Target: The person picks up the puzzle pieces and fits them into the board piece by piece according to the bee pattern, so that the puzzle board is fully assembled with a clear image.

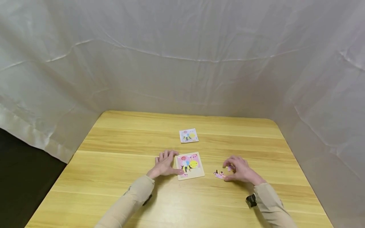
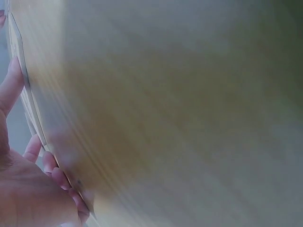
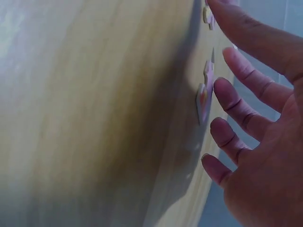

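A square jigsaw puzzle board (image 1: pixel 196 173) with a bee picture lies on the table, part of its lower area bare. My left hand (image 1: pixel 165 165) rests against its left side, the thumb on the lower left part and the fingertips near the upper left corner. In the left wrist view the left thumb (image 2: pixel 13 85) lies along the board's edge. To the right, my right hand (image 1: pixel 240 169) hovers over loose puzzle pieces (image 1: pixel 219 174), thumb and fingers apart. The right wrist view shows pink pieces (image 3: pixel 204 97) beside the spread fingers; whether any fingertip touches one, I cannot tell.
Behind the board lies a picture card (image 1: pixel 188 136) with the same bee design. The wooden table (image 1: pixel 128 133) has pale curtains (image 1: pixel 182 79) at its back and sides. A black strap (image 1: pixel 251 200) is on the right wrist.
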Demonstrator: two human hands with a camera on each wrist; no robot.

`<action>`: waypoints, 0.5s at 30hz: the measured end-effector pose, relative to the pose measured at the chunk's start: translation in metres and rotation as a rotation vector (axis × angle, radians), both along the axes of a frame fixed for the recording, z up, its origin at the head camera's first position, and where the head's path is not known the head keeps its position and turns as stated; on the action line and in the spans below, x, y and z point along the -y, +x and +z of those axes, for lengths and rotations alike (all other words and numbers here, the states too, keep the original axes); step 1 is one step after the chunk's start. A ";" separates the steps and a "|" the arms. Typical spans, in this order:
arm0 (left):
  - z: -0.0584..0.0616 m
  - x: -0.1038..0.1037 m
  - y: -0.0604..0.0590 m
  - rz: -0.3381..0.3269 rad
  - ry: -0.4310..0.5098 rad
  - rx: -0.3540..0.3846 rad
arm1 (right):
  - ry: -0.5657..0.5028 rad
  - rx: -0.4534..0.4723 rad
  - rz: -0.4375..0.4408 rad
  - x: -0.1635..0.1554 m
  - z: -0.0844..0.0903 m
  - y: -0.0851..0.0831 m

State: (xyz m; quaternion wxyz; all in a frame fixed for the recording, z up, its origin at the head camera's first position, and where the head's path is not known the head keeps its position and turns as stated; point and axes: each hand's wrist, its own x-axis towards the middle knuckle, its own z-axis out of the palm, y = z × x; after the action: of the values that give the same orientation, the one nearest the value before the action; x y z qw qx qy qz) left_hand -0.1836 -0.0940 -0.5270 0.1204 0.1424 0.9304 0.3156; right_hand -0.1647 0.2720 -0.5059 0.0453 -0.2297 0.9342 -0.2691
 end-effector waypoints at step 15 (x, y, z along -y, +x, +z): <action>0.011 -0.001 0.002 -0.007 -0.010 0.027 | 0.055 0.006 -0.023 0.006 -0.002 -0.002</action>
State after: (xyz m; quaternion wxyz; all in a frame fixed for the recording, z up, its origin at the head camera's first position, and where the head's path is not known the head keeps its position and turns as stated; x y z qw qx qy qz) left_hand -0.1811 -0.0932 -0.5156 0.1347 0.1407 0.9297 0.3125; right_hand -0.1665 0.2662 -0.5079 0.0511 -0.2169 0.9437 -0.2446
